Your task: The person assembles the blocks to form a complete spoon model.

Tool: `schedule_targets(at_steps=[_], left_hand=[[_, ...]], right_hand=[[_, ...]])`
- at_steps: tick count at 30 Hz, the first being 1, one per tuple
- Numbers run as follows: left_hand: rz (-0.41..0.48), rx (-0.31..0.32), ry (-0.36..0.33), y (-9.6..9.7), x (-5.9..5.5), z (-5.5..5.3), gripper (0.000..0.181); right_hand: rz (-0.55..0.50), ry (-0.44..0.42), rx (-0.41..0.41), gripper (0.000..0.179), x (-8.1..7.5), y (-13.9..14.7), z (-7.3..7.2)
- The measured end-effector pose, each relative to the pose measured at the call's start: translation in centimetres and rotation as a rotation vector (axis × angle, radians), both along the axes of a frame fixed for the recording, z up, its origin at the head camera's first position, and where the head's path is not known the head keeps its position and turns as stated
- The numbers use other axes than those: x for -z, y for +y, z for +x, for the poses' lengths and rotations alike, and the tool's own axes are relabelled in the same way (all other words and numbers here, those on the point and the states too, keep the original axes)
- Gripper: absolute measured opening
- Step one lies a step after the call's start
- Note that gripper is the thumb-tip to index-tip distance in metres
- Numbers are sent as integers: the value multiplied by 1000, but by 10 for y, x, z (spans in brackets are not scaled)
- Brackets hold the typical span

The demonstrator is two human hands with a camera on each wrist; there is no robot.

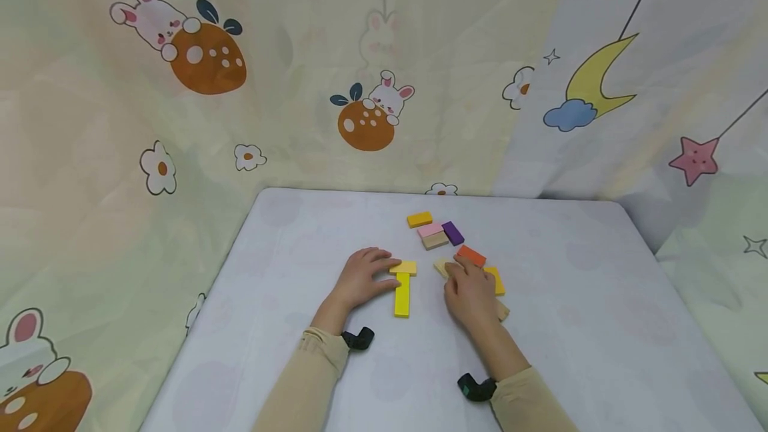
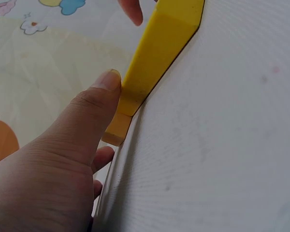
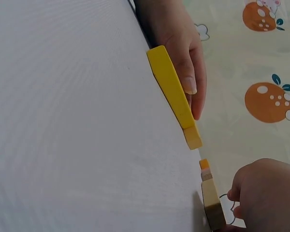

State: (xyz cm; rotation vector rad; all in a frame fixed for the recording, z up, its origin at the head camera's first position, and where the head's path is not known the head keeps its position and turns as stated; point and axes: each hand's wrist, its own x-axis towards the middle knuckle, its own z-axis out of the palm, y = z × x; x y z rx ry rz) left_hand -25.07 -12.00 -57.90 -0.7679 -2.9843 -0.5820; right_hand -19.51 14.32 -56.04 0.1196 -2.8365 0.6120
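In the head view, a yellow block (image 1: 402,299) and a pale yellow block (image 1: 408,268) lie together in a T shape, the pale one across the far end. My left hand (image 1: 365,279) is at their left side. Its thumb (image 2: 94,99) touches the yellow block's side in the left wrist view, and its fingers reach the pale block's left end. My right hand (image 1: 472,291) is lowered over a pale wooden block (image 1: 440,267), fingers bent at its right end. The same wooden block (image 3: 213,205) shows in the right wrist view; whether it is pinched is hidden.
An orange block (image 1: 472,256), a golden block (image 1: 497,281) and a tan block (image 1: 502,311) lie around my right hand. Farther back are a yellow-orange block (image 1: 419,219), a pink block (image 1: 429,229), a beige block (image 1: 435,240) and a purple block (image 1: 453,233), all on the white table (image 1: 270,365).
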Motion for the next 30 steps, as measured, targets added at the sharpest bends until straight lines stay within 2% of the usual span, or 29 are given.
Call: schedule_targets(at_steps=[8,14,18,24,30], left_hand=[[8,7,9,0,0,0,52],[5,16,7,0,-5,1,53],[4,20,-8,0,-8,3,54],[-6,18,-20,-1,-8,3,55],[7,16,-16,-1,-6,3,54]], right_hand=[[-66,-75,-90,38,1,-3,1],[-55,-163,-149,61,-2,2,-4],[-25,-222,-198,68,-5,7,-10],[5,-297,-237,67,-7,13,-20],[17,-322,-249,63,-8,13,-24]])
